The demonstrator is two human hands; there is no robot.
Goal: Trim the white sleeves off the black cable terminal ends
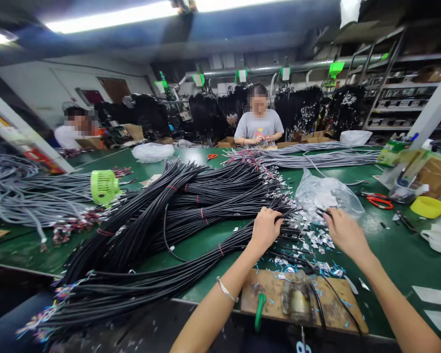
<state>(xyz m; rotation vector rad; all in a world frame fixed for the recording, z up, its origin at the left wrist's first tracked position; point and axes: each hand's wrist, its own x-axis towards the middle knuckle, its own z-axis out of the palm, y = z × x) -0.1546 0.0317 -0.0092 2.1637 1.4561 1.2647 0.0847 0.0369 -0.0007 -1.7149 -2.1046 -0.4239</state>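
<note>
Far left, middle height: loose bundles of grey round-jacketed cables (18,193), coloured wire ends bared. Upper left: one seated person in a white top (64,137). Left of centre: one lime-green plastic fan (103,188), standing beside the grey lot. Lower left to centre: long bundles of black round-jacketed cables (139,220), several bound with red ties, spread across the green tabletop (202,291). Upper centre: one person in a grey T-shirt (259,126), hands together. Centre right: left hand (266,228), fingers closed on black cable at the bundle's right end; how many strands, I cannot tell. Lower right of centre: one brown wooden board (250,294) bearing a worn metal fixture (299,301). Above it: white and blue scraps (318,240); higher, one clear plastic bag (340,191). Right of these: right hand (345,233), fingertips pinching a small dark piece, too small to identify. Farther right: orange-handled scissors (380,201); one yellow shallow dish (429,207).
</note>
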